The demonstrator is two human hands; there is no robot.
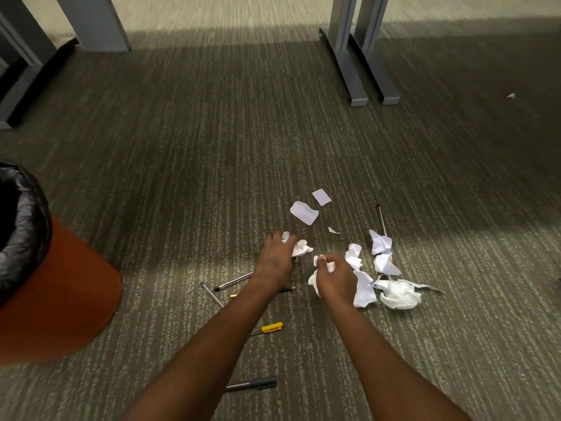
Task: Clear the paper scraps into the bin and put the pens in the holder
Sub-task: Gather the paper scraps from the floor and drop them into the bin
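Observation:
White paper scraps (391,291) lie scattered on the carpet, some crumpled, some flat (304,211). My left hand (275,258) reaches down over a crumpled scrap (301,248) and its fingers close around it. My right hand (335,278) grips another crumpled scrap (315,282). Several pens lie around my arms: a clear one (233,281), a yellow-capped one (268,328), a dark grey one (253,384) and a black one (381,219) beyond the scraps. An orange bin (60,296) with a black liner stands at the left. No pen holder is in view.
Grey metal desk legs (361,65) stand at the back right, and more grey furniture bases (18,83) at the back left. A lone small scrap (511,96) lies far right on the carpet.

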